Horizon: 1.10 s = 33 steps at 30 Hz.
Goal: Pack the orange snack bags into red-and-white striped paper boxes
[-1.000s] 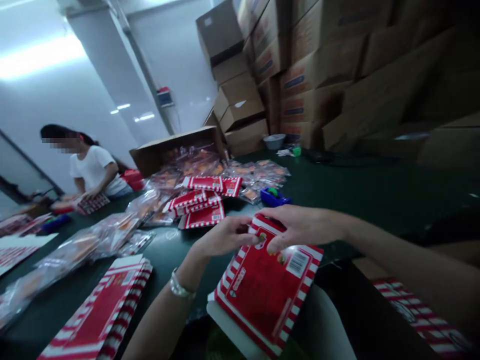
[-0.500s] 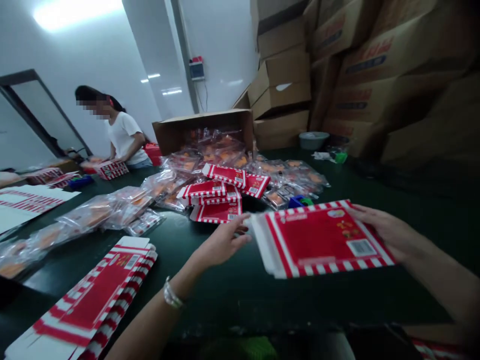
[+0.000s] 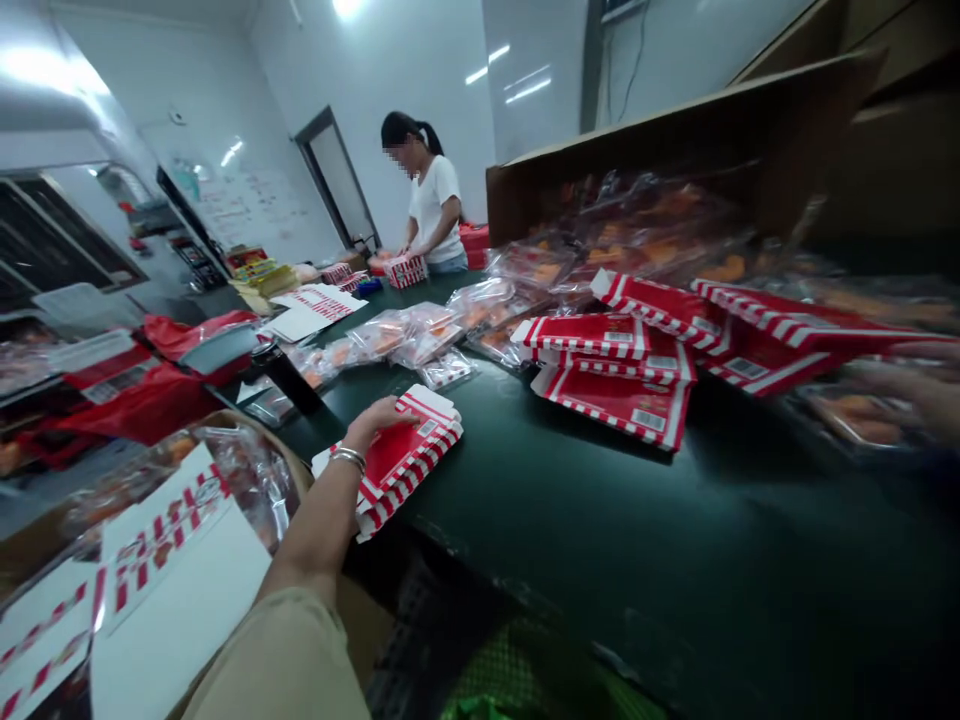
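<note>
On the left, my left hand (image 3: 377, 420) reaches onto a stack of flattened red-and-white striped cartons (image 3: 409, 470). Its fingers curl over the top carton near the far end, and the thumb is hard to see. At the right edge my right hand (image 3: 926, 375) is blurred and partly cut off. It grips the end of another flattened carton (image 3: 795, 315), which hangs tilted over a loose pile of the same cartons (image 3: 611, 395). Clear bags with orange contents (image 3: 637, 235) lie behind the pile.
A large open cardboard box (image 3: 675, 115) stands behind the bags. A black bottle (image 3: 289, 378) is beyond my left hand. At lower left, a box holds bags and printed card sheets (image 3: 187, 600). A co-worker (image 3: 435, 205) handles a striped carton across the table.
The view has swung left. My left hand has moved from beside the held carton onto the stack. My right hand has carried its carton over to the loose pile.
</note>
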### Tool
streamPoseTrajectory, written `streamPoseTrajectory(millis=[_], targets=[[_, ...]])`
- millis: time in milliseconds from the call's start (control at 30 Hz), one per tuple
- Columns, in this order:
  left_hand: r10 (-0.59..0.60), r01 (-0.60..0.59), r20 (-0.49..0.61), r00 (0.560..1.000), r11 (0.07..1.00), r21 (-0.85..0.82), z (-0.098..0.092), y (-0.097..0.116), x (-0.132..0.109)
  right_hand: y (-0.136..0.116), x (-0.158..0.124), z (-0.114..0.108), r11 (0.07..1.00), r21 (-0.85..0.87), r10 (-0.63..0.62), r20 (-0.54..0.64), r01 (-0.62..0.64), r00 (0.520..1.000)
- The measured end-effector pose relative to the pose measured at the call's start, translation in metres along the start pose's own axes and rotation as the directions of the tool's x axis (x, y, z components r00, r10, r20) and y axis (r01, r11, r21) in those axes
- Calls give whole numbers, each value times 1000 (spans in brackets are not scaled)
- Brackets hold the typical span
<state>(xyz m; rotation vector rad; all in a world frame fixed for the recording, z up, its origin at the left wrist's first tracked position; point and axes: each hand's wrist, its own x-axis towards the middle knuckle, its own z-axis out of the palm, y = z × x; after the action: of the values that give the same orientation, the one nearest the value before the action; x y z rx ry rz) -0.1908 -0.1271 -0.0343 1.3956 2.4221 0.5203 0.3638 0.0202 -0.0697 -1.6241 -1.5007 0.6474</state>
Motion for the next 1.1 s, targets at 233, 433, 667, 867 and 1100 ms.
streamPoseTrajectory(millis=[233,433,667,867,1100], targets=[[-36,-3,-150,988,967,-254,-6,14,4,-50,-98,50,973,-100,-172,285,208,943],[183,-221,-128,975,706,-673,43,103,-45,-122,-170,94,893,449,-265,570,-25,778],[333,-316,-156,930,506,-803,139,126,-139,-101,-184,35,954,300,-218,693,0,687],[566,-118,206,798,483,-868,150,135,-162,-100,-187,15,987,75,-146,802,145,579],[686,339,529,499,407,-848,153,121,-126,-79,-179,28,990,53,33,819,-132,572]])
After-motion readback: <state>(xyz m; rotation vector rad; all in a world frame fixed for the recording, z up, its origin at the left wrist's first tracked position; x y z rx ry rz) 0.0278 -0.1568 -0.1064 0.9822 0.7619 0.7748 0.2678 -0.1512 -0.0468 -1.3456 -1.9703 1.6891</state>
